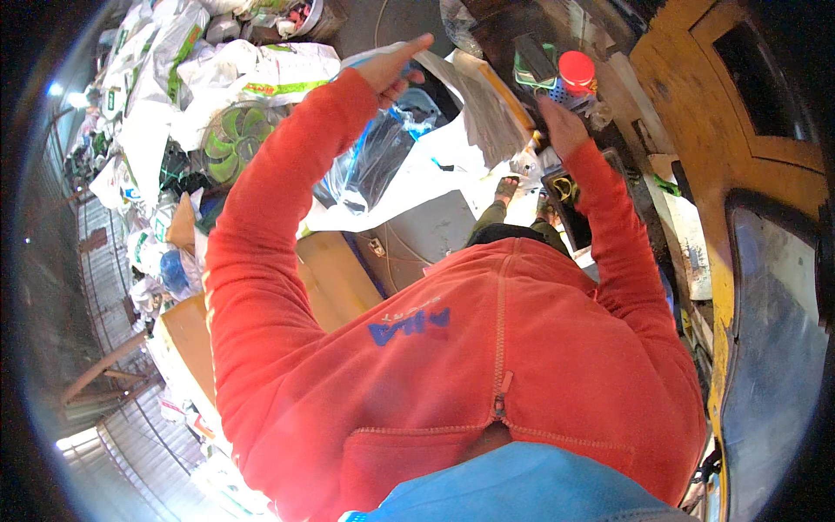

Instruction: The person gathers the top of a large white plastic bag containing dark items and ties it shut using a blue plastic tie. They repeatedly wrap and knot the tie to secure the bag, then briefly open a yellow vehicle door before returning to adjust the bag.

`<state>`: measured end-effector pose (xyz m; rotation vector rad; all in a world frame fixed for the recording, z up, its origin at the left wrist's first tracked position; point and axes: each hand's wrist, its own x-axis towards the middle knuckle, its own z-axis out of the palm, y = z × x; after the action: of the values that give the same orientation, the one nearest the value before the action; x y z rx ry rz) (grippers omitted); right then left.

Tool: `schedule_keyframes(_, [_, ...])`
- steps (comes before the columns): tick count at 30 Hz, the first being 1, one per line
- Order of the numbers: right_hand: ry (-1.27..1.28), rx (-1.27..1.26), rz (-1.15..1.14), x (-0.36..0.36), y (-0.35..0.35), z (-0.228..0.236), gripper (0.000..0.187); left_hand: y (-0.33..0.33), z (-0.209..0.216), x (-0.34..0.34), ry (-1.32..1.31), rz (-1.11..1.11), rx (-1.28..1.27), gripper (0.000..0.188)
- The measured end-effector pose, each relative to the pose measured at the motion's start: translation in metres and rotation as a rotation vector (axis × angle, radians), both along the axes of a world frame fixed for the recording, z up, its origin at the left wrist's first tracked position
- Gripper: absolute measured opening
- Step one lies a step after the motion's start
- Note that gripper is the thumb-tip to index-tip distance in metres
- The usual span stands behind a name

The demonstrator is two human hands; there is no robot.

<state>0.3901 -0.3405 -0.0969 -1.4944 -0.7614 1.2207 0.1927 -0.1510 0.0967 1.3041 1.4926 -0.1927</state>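
Observation:
My left hand (pixel 393 71) is raised at the upper middle, thumb side up and lower fingers curled in, at the edge of a crumpled grey-white plastic sheet (pixel 480 109). The sheet hangs between my hands, with an orange strip along its right side. My right hand (pixel 564 129) is bent beside that orange edge; its fingers are partly hidden, and what they grip is too dark to make out. Under my left hand lies a heap of clear plastic bags (pixel 376 165) with blue parts.
A red-lidded jar (pixel 577 71) and a green basket (pixel 532 65) stand beyond my right hand. White sacks (pixel 165 78) and a green fan (pixel 237 139) fill the left. Cardboard (pixel 335 278) lies below my left arm. A yellow metal frame (pixel 687 65) rises at right.

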Motion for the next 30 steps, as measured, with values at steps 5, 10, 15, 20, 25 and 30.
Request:
schedule_keyframes(5, [-0.677,0.225,0.265,-0.006,0.07,0.062,0.038,0.019,-0.027,0.013,0.189,-0.057,-0.105,0.054])
schedule_keyframes(10, [-0.88,0.24,0.385,-0.008,0.099,0.073,0.039,0.032,-0.038,-0.007,0.146,-0.46,0.129,0.026])
schedule_keyframes(15, [-0.496,0.14,0.348,-0.012,0.097,0.078,0.045,0.026,0.009,-0.018,-0.123,-0.252,0.098,0.029])
schedule_keyframes(20, [-0.014,0.183,0.177,-0.039,0.085,0.121,0.019,-0.009,0.109,-0.077,-0.33,0.038,0.303,0.033])
schedule_keyframes(25, [0.047,0.345,0.838,-0.138,0.106,0.187,0.022,-0.074,0.156,-0.161,-0.579,0.404,0.567,0.033])
schedule_keyframes(30, [-0.016,0.678,1.239,-0.277,0.118,0.206,0.038,-0.117,0.168,-0.22,-0.782,0.542,0.715,0.029])
